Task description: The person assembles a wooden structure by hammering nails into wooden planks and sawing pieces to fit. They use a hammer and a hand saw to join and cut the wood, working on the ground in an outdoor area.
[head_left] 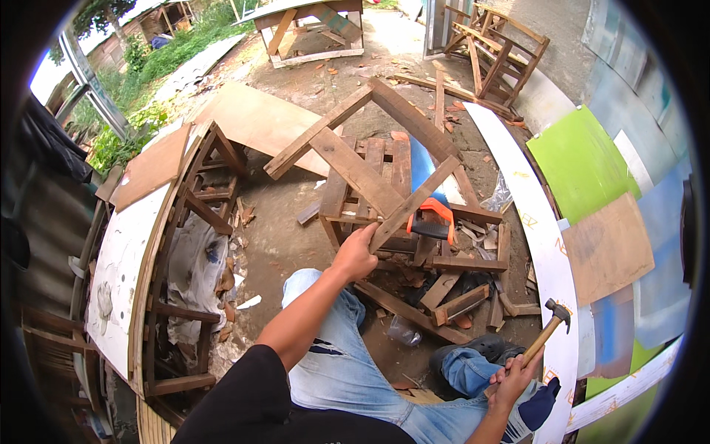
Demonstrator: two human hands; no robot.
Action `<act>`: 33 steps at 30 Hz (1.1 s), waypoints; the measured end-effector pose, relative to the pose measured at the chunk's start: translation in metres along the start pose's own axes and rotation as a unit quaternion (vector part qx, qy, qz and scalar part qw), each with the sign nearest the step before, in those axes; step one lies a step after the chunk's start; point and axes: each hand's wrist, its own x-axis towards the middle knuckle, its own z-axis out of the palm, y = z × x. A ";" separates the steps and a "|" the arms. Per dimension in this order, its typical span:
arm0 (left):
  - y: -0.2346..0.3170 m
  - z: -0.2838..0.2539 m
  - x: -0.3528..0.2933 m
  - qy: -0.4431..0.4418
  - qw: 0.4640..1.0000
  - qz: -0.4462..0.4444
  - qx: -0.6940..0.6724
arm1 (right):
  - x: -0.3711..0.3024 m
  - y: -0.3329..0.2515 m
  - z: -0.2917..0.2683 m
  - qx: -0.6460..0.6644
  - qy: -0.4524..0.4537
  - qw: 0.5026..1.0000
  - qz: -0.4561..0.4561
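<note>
Plainly, the wooden frame [416, 201] looks rough and angular: brown bars form a lopsided four-sided shape, and a broader board [356, 170] with visible grain slants across its left part. It sits ahead of the person, tilted over a slatted wooden surface [401, 163]. The left hand [355, 255] clasps the frame's near corner, fingers curled around the wood. To the near right, the right hand [510, 379] is wrapped around a hammer [543, 340], its smooth, pale handle rising to a dark metal head. Just beside the frame's right bar lies a saw with a smooth blue blade [421, 163] and a looped orange-and-black handle [436, 214]. Blocky timber offcuts [460, 305] lie on the gritty floor [285, 244]; farther left, a flat, tan sheet [248, 122] stretches behind.
</note>
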 end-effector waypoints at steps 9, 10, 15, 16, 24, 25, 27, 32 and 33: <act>0.001 0.032 0.037 0.056 0.994 -0.080 -0.056 | 0.006 0.007 0.017 -0.040 -0.023 0.999 0.023; 0.004 0.034 0.042 0.057 0.992 -0.089 -0.069 | 0.007 0.008 0.018 -0.043 -0.023 0.998 0.025; 0.013 0.045 0.053 0.065 0.982 -0.133 -0.115 | 0.011 0.012 0.020 -0.069 -0.016 0.997 0.035; 0.015 0.047 0.054 0.058 0.981 -0.142 -0.119 | 0.012 0.012 0.020 -0.075 -0.014 0.996 0.034; 0.019 0.055 0.058 0.038 0.979 -0.173 -0.106 | 0.020 0.019 0.021 -0.073 -0.030 0.996 0.052; 0.018 0.055 0.059 0.028 0.977 -0.180 -0.110 | 0.020 0.020 0.021 -0.079 -0.032 0.995 0.055; 0.016 0.055 0.061 0.023 0.976 -0.185 -0.109 | 0.021 0.022 0.022 -0.082 -0.036 0.994 0.062; 0.012 0.053 0.062 0.003 0.978 -0.173 -0.114 | 0.024 0.024 0.024 -0.066 -0.038 0.993 0.088; 0.011 0.052 0.062 -0.002 0.979 -0.169 -0.117 | 0.025 0.024 0.024 -0.071 -0.051 0.993 0.085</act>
